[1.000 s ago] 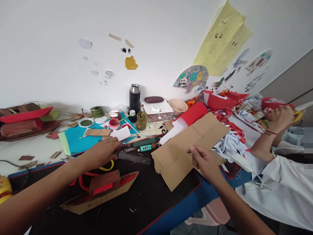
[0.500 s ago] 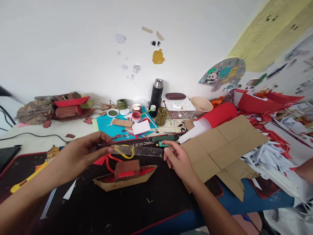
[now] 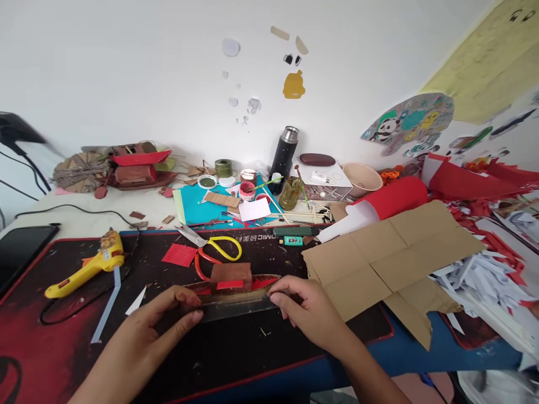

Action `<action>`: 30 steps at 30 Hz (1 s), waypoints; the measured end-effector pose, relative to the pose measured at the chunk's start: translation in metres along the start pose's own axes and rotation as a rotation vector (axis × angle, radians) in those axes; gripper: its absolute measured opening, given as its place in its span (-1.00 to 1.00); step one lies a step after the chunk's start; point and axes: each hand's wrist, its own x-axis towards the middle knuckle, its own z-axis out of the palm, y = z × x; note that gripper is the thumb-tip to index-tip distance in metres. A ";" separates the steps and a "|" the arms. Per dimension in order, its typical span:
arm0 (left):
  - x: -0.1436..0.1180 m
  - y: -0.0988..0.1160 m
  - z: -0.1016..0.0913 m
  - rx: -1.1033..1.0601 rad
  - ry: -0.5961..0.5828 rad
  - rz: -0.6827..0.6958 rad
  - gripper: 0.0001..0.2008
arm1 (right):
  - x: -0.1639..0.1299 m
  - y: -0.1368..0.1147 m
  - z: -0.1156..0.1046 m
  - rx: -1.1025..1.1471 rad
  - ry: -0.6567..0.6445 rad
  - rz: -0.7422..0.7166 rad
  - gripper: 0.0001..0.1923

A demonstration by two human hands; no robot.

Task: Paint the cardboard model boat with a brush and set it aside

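We hold a clear ruler (image 3: 236, 306) between both hands, low over the black and red mat (image 3: 50, 336) near its front edge: our left hand (image 3: 162, 325) pinches the ruler's left end between thumb and fingers, and our right hand (image 3: 305, 311) grips its right end the same way, so the ruler runs level from one hand to the other. Just behind it, touching or almost touching its far edge, stands a small cardboard boat (image 3: 231, 280) with a brown cabin and red patches; we cannot tell whether the ruler rests against the hull. Behind the boat lie scissors (image 3: 214, 249) with one yellow and one red loop, and beside them a ribbed red square of card (image 3: 179, 255). To the left on the mat rests a yellow glue gun (image 3: 84, 269) with its cord trailing, and next to it a pale blue strip (image 3: 107, 306). To the right a large flat sheet of brown cardboard (image 3: 391, 258) overhangs the mat's edge, with a red paper roll (image 3: 387, 199) behind it. Farther back along the wall stand a black flask (image 3: 283, 151), several paint jars (image 3: 247, 191), a teal sheet (image 3: 197, 205) and a beige bowl (image 3: 362, 178), while a heap of white and red paper scraps (image 3: 480, 275) covers the right side of the table
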 end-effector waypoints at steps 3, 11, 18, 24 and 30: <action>-0.018 -0.017 0.005 0.098 0.116 0.185 -0.67 | -0.010 0.011 0.006 -0.012 0.002 0.014 -0.70; -0.021 -0.046 0.008 0.593 0.190 0.580 -0.37 | -0.010 0.030 0.012 -0.049 0.055 0.026 -0.60; -0.009 -0.045 0.015 0.660 0.185 0.569 -0.45 | 0.000 0.035 0.014 0.011 0.040 0.055 -0.62; -0.001 -0.042 0.013 0.608 0.183 0.597 -0.63 | 0.009 0.037 0.015 0.023 0.043 0.066 -0.66; 0.010 -0.047 0.007 0.563 0.206 0.549 -0.59 | 0.021 0.035 0.016 -0.011 0.046 0.050 -0.72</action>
